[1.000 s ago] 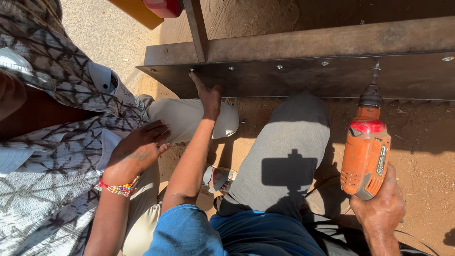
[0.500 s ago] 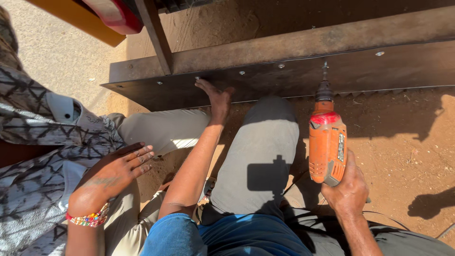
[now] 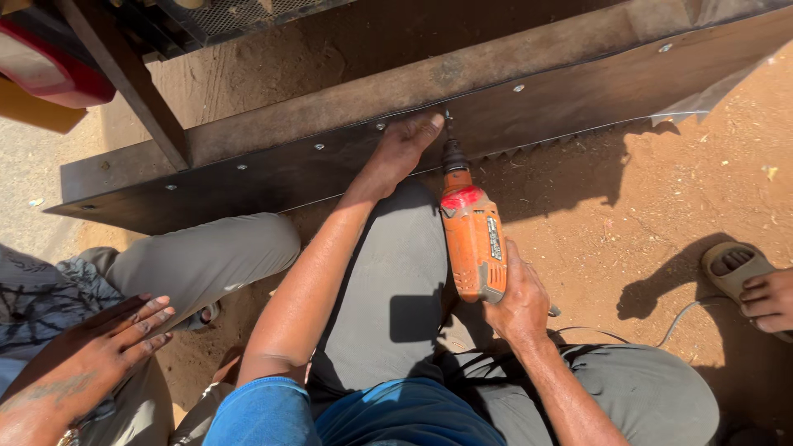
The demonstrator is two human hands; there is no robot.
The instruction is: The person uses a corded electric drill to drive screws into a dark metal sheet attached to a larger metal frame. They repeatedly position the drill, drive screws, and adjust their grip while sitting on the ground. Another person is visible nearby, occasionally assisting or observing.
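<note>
My right hand [image 3: 519, 299] grips an orange power drill [image 3: 471, 233] by its handle, the bit pointing up against a dark metal sheet [image 3: 330, 161] fixed along a rusty steel beam [image 3: 462, 74]. My left hand [image 3: 403, 149] rests flat on the sheet, fingertips right beside the drill bit. Several screws [image 3: 518, 88] dot the sheet's upper edge. I am crouched with my grey-trousered knee [image 3: 401, 248] under both arms.
Another person sits at my left, a hand [image 3: 99, 355] on a knee in light trousers. Someone's sandalled foot [image 3: 747, 281] is at the right edge on red dirt. A diagonal steel strut [image 3: 132, 83] and a red lamp [image 3: 49, 70] stand at the upper left. A cable [image 3: 661, 334] trails behind me.
The drill has moved left and up, bringing its bit to the sheet beside my left hand. The view has shifted right, and the neighbour is now mostly out of frame.
</note>
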